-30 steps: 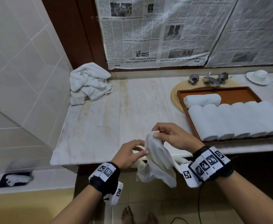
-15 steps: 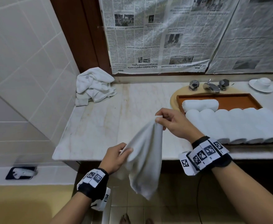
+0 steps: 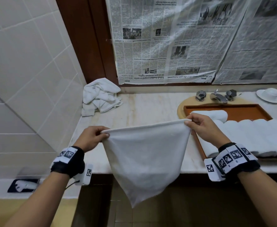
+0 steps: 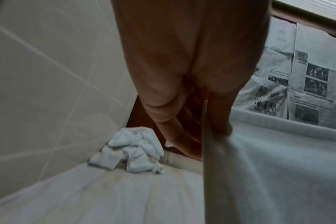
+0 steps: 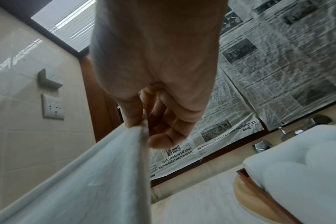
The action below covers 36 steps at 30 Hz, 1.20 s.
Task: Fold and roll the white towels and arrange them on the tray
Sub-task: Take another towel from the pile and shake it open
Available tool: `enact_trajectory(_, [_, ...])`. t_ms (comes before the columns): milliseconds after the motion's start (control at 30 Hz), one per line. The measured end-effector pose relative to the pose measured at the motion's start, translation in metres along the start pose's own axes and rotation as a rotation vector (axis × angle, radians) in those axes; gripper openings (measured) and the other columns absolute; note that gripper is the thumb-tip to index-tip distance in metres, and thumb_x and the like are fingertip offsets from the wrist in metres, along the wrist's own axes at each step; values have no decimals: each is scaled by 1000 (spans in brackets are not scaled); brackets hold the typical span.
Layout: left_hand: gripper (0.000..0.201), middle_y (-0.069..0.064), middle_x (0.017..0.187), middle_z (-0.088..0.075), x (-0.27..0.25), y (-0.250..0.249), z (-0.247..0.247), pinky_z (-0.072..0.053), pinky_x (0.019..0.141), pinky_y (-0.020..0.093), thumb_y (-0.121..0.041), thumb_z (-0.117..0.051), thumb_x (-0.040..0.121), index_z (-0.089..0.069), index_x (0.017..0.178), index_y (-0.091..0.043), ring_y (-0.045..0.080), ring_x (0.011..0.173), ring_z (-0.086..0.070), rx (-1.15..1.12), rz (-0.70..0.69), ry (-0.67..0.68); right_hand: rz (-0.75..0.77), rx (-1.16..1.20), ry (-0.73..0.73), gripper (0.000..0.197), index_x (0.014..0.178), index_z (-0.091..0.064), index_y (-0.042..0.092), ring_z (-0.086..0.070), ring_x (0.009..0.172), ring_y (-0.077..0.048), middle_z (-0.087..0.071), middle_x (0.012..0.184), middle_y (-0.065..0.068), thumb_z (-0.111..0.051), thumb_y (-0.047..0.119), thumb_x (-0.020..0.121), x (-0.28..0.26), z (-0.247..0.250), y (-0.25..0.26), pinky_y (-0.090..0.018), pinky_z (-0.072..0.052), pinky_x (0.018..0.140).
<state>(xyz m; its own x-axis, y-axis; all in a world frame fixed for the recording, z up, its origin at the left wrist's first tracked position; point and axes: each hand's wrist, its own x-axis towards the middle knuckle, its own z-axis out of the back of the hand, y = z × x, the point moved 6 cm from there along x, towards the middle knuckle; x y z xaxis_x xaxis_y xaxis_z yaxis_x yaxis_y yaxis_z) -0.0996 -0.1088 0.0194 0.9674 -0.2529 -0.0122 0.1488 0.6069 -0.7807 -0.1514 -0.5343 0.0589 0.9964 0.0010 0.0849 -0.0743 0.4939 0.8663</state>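
Note:
I hold a white towel point(image 3: 144, 154) spread in the air in front of the counter's edge, its lower point hanging below the countertop. My left hand point(image 3: 100, 135) pinches the towel's top left corner and my right hand point(image 3: 190, 122) pinches its top right corner. In the wrist views the towel point(image 4: 278, 166) point(image 5: 82, 181) stretches between my left hand point(image 4: 211, 133) and right hand point(image 5: 142, 125). An orange-brown tray point(image 3: 242, 110) stands on the right with several rolled white towels point(image 3: 249, 135) on it. A heap of unfolded white towels point(image 3: 100, 97) lies in the back left corner.
The marble countertop point(image 3: 142, 108) runs from the tiled wall on the left to the sink. A chrome tap with two knobs point(image 3: 216, 95) stands behind the tray, a white dish point(image 3: 269, 95) to its right. Newspaper point(image 3: 167, 38) covers the wall behind.
The towel hung bunched between my hands a second ago. My hands have risen and moved apart, and the towel's top edge is now pulled taut between them.

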Motion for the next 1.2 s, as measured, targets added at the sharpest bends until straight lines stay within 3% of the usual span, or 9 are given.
enact_trajectory(133, [4, -10, 69, -70, 26, -29, 33, -59, 70, 28, -21, -79, 82, -75, 81, -23, 9, 69, -65, -33, -28, -97, -16, 23, -76, 14, 91, -62, 3, -54, 62, -26, -62, 78, -25, -60, 14, 98, 11, 4, 2, -38, -45, 63])
enact_trajectory(233, [9, -6, 65, -66, 41, -50, 53, -56, 60, 17, -14, -79, 84, -71, 80, -13, 3, 61, -63, -49, -61, -201, 10, 44, -159, 11, 91, -63, 5, -52, 57, -14, -62, 70, -13, -59, 12, 98, 21, 12, 15, -34, -43, 60])
enact_trajectory(333, [9, 10, 82, -69, 57, -56, 69, -62, 64, 29, -17, -78, 86, -71, 85, -11, 16, 74, -67, -108, -57, -247, 60, -11, -218, 11, 93, -66, 10, -57, 63, -11, -68, 77, -8, -60, 17, 98, 35, 16, 24, -33, -46, 61])
enact_trajectory(500, [10, 10, 84, -67, 73, -60, 65, -59, 55, 25, -13, -71, 92, -70, 93, -4, 19, 75, -66, -81, -55, -175, 54, -139, -213, 11, 91, -65, 12, -62, 51, -22, -68, 71, -11, -61, 20, 97, 57, 11, 31, -36, -49, 54])
enact_trajectory(667, [13, 15, 88, -67, 93, -26, 56, -63, 66, 37, -14, -73, 90, -70, 90, -1, 28, 85, -70, -118, 28, -132, -74, -110, -243, 10, 95, -64, 4, -66, 49, -14, -68, 74, -18, -61, 13, 97, 73, -2, 17, -26, -48, 40])
enact_trajectory(733, [13, 11, 87, -67, 100, -19, 52, -62, 65, 34, -16, -74, 89, -70, 91, -3, 24, 82, -69, -111, 48, -111, -127, -59, -241, 11, 98, -63, 1, -69, 53, -17, -70, 79, -19, -61, 12, 97, 80, -10, 8, -25, -52, 43])
enact_trajectory(967, [17, 9, 80, -71, 151, -1, 42, -49, 49, 16, -22, -74, 89, -70, 87, -6, 7, 58, -65, 77, 63, -127, -216, 124, -260, 8, 93, -62, 1, -73, 71, -34, -70, 87, -26, -65, 9, 95, 126, -19, -35, -42, -62, 66])
enact_trajectory(1033, [16, 12, 81, -72, 172, 7, 36, -51, 51, 19, -19, -74, 89, -69, 91, -4, 4, 55, -67, 25, 126, -137, -220, 133, -245, 7, 90, -62, 5, -73, 71, -36, -69, 87, -26, -66, 9, 94, 147, -18, -48, -45, -61, 69])
enact_trajectory(1200, [10, 16, 82, -73, 233, 18, 19, -60, 66, 35, -14, -71, 91, -66, 93, -6, 19, 62, -73, -116, 243, -161, -231, 142, -200, 8, 89, -64, 5, -74, 71, -34, -68, 86, -18, -69, 10, 92, 211, -11, -78, -45, -62, 71])
